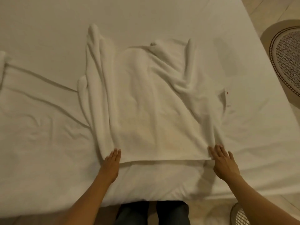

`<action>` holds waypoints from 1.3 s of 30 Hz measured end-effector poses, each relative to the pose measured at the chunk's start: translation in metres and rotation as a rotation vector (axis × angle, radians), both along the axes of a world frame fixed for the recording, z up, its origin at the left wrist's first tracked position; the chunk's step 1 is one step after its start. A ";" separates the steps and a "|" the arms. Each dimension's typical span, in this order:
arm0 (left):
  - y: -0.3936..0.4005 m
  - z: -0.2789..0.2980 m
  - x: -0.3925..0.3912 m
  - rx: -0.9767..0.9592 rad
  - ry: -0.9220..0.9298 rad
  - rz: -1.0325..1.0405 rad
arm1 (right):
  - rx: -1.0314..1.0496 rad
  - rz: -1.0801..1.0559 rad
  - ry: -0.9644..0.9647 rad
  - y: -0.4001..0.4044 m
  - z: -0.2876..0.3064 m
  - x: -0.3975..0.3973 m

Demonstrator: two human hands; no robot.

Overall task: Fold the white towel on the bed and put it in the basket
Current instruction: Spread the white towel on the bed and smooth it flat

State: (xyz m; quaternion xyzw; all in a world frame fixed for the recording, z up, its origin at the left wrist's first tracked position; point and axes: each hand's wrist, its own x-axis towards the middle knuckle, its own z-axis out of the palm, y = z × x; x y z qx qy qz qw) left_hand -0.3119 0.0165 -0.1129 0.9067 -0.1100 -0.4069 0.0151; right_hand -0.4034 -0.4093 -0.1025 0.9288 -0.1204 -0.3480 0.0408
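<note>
The white towel [151, 108] lies spread on the bed [40, 38], wrinkled, with bunched folds along its left side and far right part. Its near edge runs straight between my hands. My left hand [112, 163] lies flat with straight fingers on the towel's near left corner. My right hand [224, 161] lies flat, fingers spread, on the near right corner. A woven basket [287, 60] with a dark patterned rim stands on the floor to the right of the bed.
The bed sheet is creased to the left of the towel. The bed's right edge runs diagonally at the upper right, tiled floor beyond. A second wicker item [238, 215] shows at the bottom right by my legs [152, 213].
</note>
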 end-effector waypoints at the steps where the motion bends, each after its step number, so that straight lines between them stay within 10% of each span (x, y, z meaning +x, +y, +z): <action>1: -0.001 -0.002 0.003 0.004 0.002 -0.014 | 0.015 -0.013 0.009 0.002 -0.001 0.002; 13: -0.033 -0.001 0.028 0.096 0.241 -0.106 | 0.144 -0.121 0.201 0.006 -0.002 0.020; 39: -0.276 0.033 0.245 -0.052 -0.327 -0.447 | 0.121 -0.453 -0.372 -0.098 0.010 0.177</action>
